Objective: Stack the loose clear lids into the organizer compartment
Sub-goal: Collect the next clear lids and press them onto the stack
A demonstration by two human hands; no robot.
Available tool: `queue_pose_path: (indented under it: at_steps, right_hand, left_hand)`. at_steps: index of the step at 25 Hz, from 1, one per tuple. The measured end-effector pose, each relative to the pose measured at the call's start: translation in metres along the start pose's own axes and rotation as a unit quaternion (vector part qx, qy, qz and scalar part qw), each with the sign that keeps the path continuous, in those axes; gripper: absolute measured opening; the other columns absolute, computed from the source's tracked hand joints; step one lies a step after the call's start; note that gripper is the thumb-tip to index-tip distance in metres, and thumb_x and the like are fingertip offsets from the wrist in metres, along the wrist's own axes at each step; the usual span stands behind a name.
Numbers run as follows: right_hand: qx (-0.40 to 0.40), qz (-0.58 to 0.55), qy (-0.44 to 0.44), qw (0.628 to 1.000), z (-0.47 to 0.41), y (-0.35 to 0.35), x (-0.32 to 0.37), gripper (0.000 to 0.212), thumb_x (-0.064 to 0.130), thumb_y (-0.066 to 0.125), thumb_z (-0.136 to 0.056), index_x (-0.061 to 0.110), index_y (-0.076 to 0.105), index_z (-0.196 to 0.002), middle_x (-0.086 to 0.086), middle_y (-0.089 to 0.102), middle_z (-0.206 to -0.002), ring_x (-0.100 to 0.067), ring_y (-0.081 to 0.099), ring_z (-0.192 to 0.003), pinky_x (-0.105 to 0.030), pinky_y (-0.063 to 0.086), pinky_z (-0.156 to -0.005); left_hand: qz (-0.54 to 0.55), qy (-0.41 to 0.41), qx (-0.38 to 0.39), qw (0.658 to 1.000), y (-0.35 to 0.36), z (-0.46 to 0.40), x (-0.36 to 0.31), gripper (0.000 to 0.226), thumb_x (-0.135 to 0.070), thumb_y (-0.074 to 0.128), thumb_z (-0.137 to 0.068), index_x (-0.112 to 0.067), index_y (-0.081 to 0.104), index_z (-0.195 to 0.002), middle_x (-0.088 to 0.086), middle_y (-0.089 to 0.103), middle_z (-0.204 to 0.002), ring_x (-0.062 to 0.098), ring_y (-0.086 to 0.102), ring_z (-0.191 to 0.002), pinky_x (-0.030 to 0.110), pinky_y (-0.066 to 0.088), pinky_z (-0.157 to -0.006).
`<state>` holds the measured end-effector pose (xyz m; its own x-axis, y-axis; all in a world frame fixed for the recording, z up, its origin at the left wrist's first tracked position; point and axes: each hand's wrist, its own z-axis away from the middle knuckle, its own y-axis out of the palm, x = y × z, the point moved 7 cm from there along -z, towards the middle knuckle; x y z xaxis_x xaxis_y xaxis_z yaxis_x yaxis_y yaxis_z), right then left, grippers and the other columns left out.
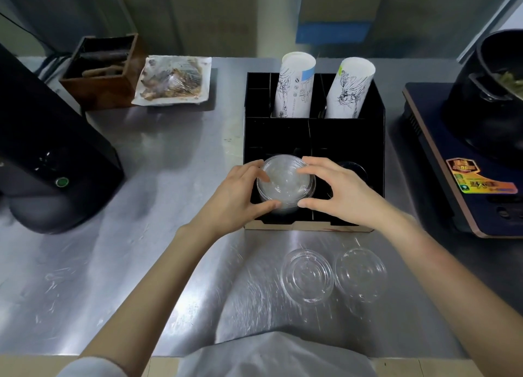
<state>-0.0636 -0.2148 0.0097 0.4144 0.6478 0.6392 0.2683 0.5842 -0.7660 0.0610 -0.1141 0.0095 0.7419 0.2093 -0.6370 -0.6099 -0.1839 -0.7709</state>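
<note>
A stack of clear round lids point(285, 181) sits in the front left compartment of the black organizer point(348, 138). My left hand point(237, 195) grips the stack's left side, thumb at the near rim and fingers at the far rim. My right hand point(336, 189) grips its right side the same way. Two loose clear lids lie flat on the steel counter in front of the organizer: one lid point(307, 275) on the left and a second lid point(360, 273) just to its right, edges nearly touching.
Two rolls of printed paper cups point(295, 85) stand in the organizer's back compartments. A black appliance point(48, 161) stands at left, a brown wooden box point(103, 68) and a wrapped food tray point(172, 79) behind. An induction cooker point(464, 184) with a black pot point(495, 93) is at right.
</note>
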Motion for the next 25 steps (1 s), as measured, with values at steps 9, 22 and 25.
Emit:
queue_pose_path:
  at_steps: [9, 22, 25]
  right_hand:
    - [-0.005, 0.027, 0.008, 1.0, -0.02, 0.01, -0.016, 0.058, 0.033, 0.069, -0.073, 0.021, 0.046, -0.124, -0.001, 0.036, -0.142, -0.014, 0.023, -0.13, -0.027, 0.019, -0.108]
    - [-0.007, 0.11, 0.006, 0.994, -0.026, 0.026, -0.026, 0.058, 0.031, 0.064, -0.077, 0.019, 0.041, -0.128, -0.006, 0.028, -0.148, -0.015, 0.007, -0.138, -0.043, 0.013, -0.111]
    - [-0.004, 0.109, 0.006, 0.994, -0.025, 0.027, -0.026, 0.057, 0.032, 0.062, -0.078, 0.02, 0.039, -0.129, -0.005, 0.025, -0.149, -0.014, 0.004, -0.139, -0.042, 0.011, -0.111]
  left_hand:
    - [-0.022, -0.017, 0.031, 0.999, 0.016, -0.02, 0.013, 0.049, -0.03, 0.065, -0.077, -0.01, 0.044, -0.116, 0.012, 0.031, -0.146, 0.025, 0.03, -0.132, 0.018, 0.018, -0.099]
    - [-0.106, -0.02, 0.027, 0.994, 0.031, -0.027, 0.016, 0.056, -0.035, 0.059, -0.08, -0.007, 0.037, -0.123, 0.012, 0.028, -0.148, 0.025, 0.03, -0.131, 0.029, 0.016, -0.097]
    - [-0.108, -0.018, 0.027, 0.994, 0.031, -0.028, 0.017, 0.055, -0.035, 0.06, -0.08, -0.007, 0.038, -0.122, 0.012, 0.027, -0.148, 0.025, 0.031, -0.131, 0.028, 0.015, -0.095]
